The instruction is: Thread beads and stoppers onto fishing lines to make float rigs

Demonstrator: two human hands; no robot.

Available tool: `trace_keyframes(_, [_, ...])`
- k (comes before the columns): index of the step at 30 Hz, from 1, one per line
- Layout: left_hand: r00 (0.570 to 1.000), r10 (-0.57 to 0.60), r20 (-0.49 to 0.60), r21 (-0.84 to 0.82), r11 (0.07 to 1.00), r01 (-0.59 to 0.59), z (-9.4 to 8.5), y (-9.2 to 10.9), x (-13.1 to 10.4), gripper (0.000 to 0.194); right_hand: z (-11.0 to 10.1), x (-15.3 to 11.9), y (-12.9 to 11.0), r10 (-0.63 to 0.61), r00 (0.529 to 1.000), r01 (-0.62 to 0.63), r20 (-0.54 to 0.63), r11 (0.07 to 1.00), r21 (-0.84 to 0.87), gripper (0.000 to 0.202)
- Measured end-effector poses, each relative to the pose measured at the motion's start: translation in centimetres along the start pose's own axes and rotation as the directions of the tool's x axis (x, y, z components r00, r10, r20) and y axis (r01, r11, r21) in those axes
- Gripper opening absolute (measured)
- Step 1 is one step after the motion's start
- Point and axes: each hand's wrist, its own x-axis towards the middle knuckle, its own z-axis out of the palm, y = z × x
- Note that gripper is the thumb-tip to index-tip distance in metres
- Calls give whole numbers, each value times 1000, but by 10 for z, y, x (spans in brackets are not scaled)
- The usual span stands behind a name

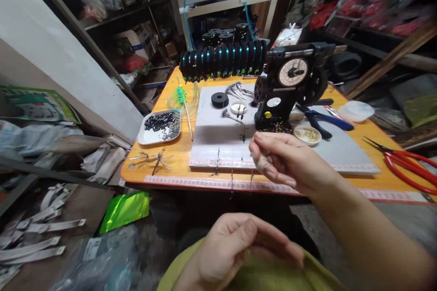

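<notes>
My right hand (285, 159) is raised over the front of the white board (211, 145), thumb and fingertips pinched together; whatever they hold is too small to name. Below the table edge, over my lap, my left hand (239, 250) has its fingers curved and apart, with nothing visible in it. Short beaded strands hang near the front edge, one (217, 161) left of my right hand. Behind that hand stands a black winding device (280, 104) with a dial and a row of black-and-blue coils (223, 60). A small dish of gold beads (307, 135) sits to its right.
A white tray of dark beads (145, 134) lies on the left of the orange table (133, 175). Red-handled scissors (409, 168) lie at the right, beyond blue-handled pliers (332, 119). A black spool (220, 99) rests on the board. Shelves stand behind.
</notes>
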Motion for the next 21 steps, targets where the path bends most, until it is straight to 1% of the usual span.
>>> trace_keyframes(1, [999,46,-13,120,992,-44,2,8,2,35,0,-1,-1,-13,1000,13,0,1000,-24,32])
trace_keyframes(2, [995,98,-19,225,970,-91,3,15,6,36,1,-3,-3,-26,1000,26,0,998,-50,30])
trace_keyframes(3, [988,152,-18,296,945,-140,3,22,9,40,1,-4,-5,-36,999,36,1,996,-78,29])
trace_keyframes(5, [974,228,-17,347,915,-208,4,33,18,45,1,-7,-8,-49,999,49,6,990,-131,30])
trace_keyframes(6, [968,250,-28,354,908,-224,4,37,23,44,1,-7,-10,-52,999,53,8,987,-153,31])
trace_keyframes(10, [957,268,-108,438,877,-196,10,47,34,36,1,-7,-13,-43,999,45,14,982,-181,33])
trace_keyframes(15, [973,202,-116,552,827,-106,15,51,34,41,3,-6,-11,-3,1000,6,31,996,-94,30])
trace_keyframes(17, [973,195,-123,531,841,-101,14,48,33,40,5,-6,-10,27,998,-27,58,1000,-15,29])
trace_keyframes(19, [978,182,-101,408,904,-126,11,40,33,38,8,-4,-7,60,996,-65,73,995,77,32])
trace_keyframes(21, [984,162,-68,259,956,-139,7,31,34,42,12,-2,-4,84,995,-93,59,983,160,39])
